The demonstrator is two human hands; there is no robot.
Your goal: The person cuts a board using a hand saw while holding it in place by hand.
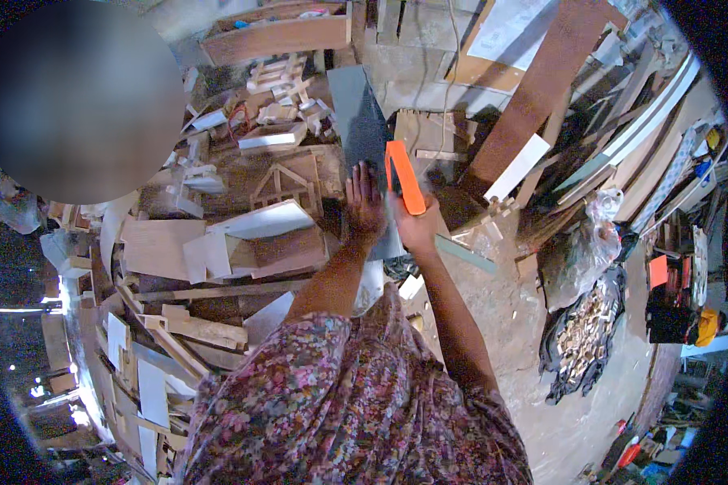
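A long grey board (356,113) runs away from me in the middle, its near end close to my body. My left hand (365,204) lies flat on it, fingers stretched out and pointing away from me. Just to the right, my right hand (416,228) is closed round an orange tool (407,178) with a long straight body and a dark gap along its left side. The tool stands at the board's right edge. Its kind does not show, and my hand hides its near end.
Wood offcuts (279,113) and a pale box-like wooden piece (271,222) crowd the left. A long brown board (534,97) leans at the far right. On the floor to the right lies a black plastic sheet (554,380) heaped with small wood pieces. A blurred patch covers the upper left.
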